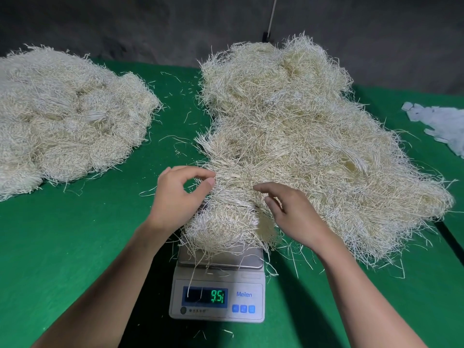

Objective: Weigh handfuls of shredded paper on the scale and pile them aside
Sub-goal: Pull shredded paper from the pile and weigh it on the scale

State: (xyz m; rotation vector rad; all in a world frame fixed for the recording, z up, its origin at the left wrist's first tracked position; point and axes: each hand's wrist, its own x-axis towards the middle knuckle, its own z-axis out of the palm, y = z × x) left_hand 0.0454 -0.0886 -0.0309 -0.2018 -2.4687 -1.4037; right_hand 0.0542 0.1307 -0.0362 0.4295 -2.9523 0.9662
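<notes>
A left pile (62,116) of pale shredded paper sits at the far left of the green cloth (75,247), well apart from the scale. Loose strands lie scattered on the cloth between it and the middle.

The left hand (180,194) is at the left edge of the shreds above the scale. Its fingers are curled, and the thumb and forefinger tips touch the strands with a small gap between them. Whether they pinch any paper cannot be told.

Between the two hands, a handful (223,222) of shreds rests on the pan of the scale (218,292). Strands hang over the pan's front edge and down across the display, which shows green digits beginning 9.5. At its far side the handful runs into the shreds behind it.

The right hand (293,214) lies on the handful's right side, fingers loosely bent and spread, gripping nothing.

The big pile (301,134) stretches from behind the scale toward the right. White scraps (439,124) lie at the far right edge.
</notes>
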